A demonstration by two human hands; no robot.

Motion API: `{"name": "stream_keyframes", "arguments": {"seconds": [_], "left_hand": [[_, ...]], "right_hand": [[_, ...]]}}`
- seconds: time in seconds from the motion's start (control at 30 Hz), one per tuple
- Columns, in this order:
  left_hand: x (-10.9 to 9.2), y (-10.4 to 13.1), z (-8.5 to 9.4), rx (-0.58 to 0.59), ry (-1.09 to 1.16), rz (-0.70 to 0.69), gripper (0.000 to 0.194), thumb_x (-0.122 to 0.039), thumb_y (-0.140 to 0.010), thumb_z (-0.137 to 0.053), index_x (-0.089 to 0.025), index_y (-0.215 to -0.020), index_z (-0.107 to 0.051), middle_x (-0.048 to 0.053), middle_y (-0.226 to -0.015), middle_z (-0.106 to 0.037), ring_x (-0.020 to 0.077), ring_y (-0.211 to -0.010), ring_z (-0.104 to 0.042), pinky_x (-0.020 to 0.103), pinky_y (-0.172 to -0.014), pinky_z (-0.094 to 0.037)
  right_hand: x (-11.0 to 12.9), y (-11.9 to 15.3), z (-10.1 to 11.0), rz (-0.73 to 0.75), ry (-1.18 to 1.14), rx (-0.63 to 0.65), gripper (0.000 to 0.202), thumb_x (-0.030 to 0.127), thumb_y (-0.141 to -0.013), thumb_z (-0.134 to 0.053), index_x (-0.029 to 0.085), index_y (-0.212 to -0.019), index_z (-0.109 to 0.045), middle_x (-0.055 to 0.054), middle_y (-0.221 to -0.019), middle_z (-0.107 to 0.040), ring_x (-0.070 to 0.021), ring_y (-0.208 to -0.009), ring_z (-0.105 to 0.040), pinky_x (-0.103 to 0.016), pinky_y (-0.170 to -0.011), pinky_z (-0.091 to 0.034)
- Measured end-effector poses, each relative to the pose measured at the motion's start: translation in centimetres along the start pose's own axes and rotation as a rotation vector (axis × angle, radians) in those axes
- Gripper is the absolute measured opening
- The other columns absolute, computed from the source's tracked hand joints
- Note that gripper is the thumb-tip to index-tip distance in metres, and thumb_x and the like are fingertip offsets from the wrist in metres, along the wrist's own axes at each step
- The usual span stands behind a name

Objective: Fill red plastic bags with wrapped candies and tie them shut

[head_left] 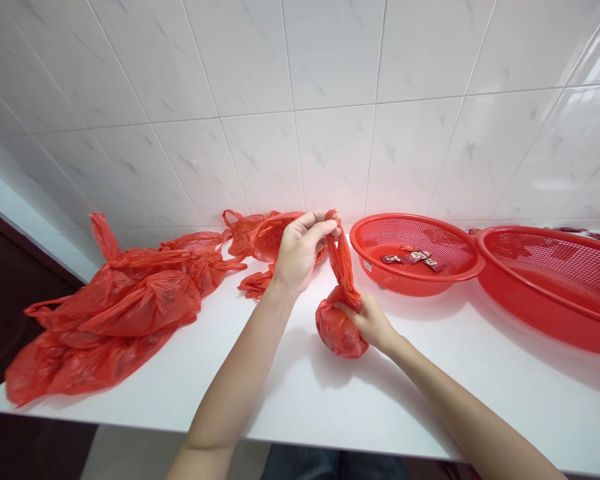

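Observation:
A filled red plastic bag (341,330) hangs just over the white table, its lower part rounded and its top drawn into a narrow twist. My left hand (303,247) pinches the bag's handles at the upper end, fingers closed. Lower down, my right hand (373,323) is wrapped around the gathered neck above the bulge. What the bag contains is hidden by the red plastic. Behind my left hand, a red basket (293,217) is partly covered by loose red bags (247,233).
On the left lies a pile of red plastic bags (130,300). To the right stands a red mesh basket (415,277) holding several small wrapped packets (417,256). A larger red basket (555,313) is beside it. A tiled wall (330,153) rises behind the white table (300,400).

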State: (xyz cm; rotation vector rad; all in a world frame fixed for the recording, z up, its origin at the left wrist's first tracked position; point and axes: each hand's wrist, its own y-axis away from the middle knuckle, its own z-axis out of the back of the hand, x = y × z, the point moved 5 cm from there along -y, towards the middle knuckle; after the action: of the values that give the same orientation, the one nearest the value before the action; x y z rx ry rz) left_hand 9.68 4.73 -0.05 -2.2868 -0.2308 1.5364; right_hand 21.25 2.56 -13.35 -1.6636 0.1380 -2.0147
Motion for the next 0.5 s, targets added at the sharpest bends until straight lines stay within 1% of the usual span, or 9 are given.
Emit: {"name": "stream_keyframes", "arguments": {"seconds": [0.1,0.17,0.2,0.23,0.3,0.37,0.4,0.43,0.5], "left_hand": [[-0.2,0.0,0.2,-0.012,0.008,-0.024,0.01,-0.009,-0.077,-0.064,-0.015,-0.074,-0.071,-0.002,-0.064,-0.062,0.0071,-0.062,-0.058,0.018,-0.063,-0.048],[-0.5,0.1,0.6,-0.028,0.014,-0.048,0.009,-0.01,-0.077,-0.064,-0.015,-0.075,-0.071,-0.002,-0.066,-0.062,0.0068,-0.062,-0.057,0.017,-0.063,-0.048],[-0.7,0.0,0.9,-0.037,0.017,-0.063,0.009,-0.01,-0.078,-0.065,-0.015,-0.076,-0.071,-0.002,-0.066,-0.062,0.0067,-0.062,-0.058,0.017,-0.063,-0.048],[-1.0,-0.1,1.3,-0.049,0.018,-0.078,0.008,-0.01,-0.078,-0.065,-0.015,-0.077,-0.071,-0.002,-0.067,-0.062,0.0067,-0.062,-0.058,0.017,-0.064,-0.049],[-2.1,-0.7,2.3,-0.071,-0.015,-0.107,0.008,-0.009,-0.078,-0.065,-0.015,-0.077,-0.07,-0.002,-0.067,-0.063,0.0069,-0.062,-0.059,0.018,-0.065,-0.05],[-3.8,-2.0,3.5,-0.096,-0.111,-0.144,0.009,-0.007,-0.079,-0.066,-0.015,-0.076,-0.069,-0.003,-0.066,-0.063,0.0077,-0.061,-0.059,0.02,-0.065,-0.05],[-5.0,-2.8,4.2,-0.114,-0.177,-0.171,0.011,-0.006,-0.08,-0.066,-0.016,-0.076,-0.068,-0.003,-0.065,-0.064,0.0083,-0.061,-0.06,0.021,-0.065,-0.05],[-6.3,-3.8,5.0,-0.143,-0.247,-0.207,0.013,-0.004,-0.081,-0.065,-0.016,-0.075,-0.066,-0.003,-0.064,-0.064,0.0087,-0.061,-0.061,0.022,-0.066,-0.051],[-9.1,-6.0,6.8,-0.223,-0.383,-0.25,0.02,0.0,-0.085,-0.06,-0.016,-0.073,-0.062,-0.003,-0.062,-0.065,0.0089,-0.061,-0.061,0.024,-0.07,-0.051]], "right_hand": [[-0.2,0.2,-0.3,-0.044,0.032,0.061,0.02,0.039,-0.089,-0.064,0.019,-0.087,-0.063,-0.004,-0.086,-0.069,-0.0223,-0.08,-0.065,-0.036,-0.075,-0.052],[0.0,0.2,-0.2,-0.024,0.017,0.119,0.032,0.045,-0.086,-0.07,0.02,-0.104,-0.063,-0.007,-0.1,-0.071,-0.0251,-0.09,-0.067,-0.039,-0.082,-0.054],[0.1,0.2,0.1,-0.006,0.014,0.11,0.042,0.046,-0.085,-0.072,0.02,-0.116,-0.061,-0.009,-0.112,-0.07,-0.0273,-0.1,-0.066,-0.041,-0.088,-0.054],[0.3,0.2,0.6,0.008,0.024,0.07,0.054,0.047,-0.084,-0.073,0.022,-0.128,-0.056,-0.011,-0.125,-0.067,-0.0294,-0.112,-0.064,-0.044,-0.095,-0.052],[0.6,0.5,2.0,0.015,0.077,-0.062,0.067,0.049,-0.083,-0.073,0.024,-0.14,-0.047,-0.014,-0.143,-0.056,-0.0323,-0.13,-0.054,-0.05,-0.107,-0.046],[1.1,1.3,3.3,0.027,0.141,-0.178,0.065,0.048,-0.085,-0.071,0.025,-0.141,-0.047,-0.014,-0.148,-0.052,-0.0326,-0.136,-0.049,-0.052,-0.112,-0.041],[1.5,1.9,3.7,0.043,0.16,-0.205,0.06,0.046,-0.087,-0.07,0.025,-0.139,-0.049,-0.014,-0.147,-0.054,-0.0319,-0.135,-0.051,-0.052,-0.112,-0.041],[1.8,2.7,3.9,0.062,0.169,-0.212,0.054,0.044,-0.089,-0.068,0.026,-0.137,-0.051,-0.013,-0.144,-0.056,-0.0306,-0.132,-0.053,-0.051,-0.11,-0.044],[2.4,4.4,4.1,0.079,0.174,-0.204,0.044,0.04,-0.091,-0.066,0.026,-0.132,-0.054,-0.012,-0.136,-0.061,-0.0281,-0.121,-0.062,-0.047,-0.101,-0.052]]}}
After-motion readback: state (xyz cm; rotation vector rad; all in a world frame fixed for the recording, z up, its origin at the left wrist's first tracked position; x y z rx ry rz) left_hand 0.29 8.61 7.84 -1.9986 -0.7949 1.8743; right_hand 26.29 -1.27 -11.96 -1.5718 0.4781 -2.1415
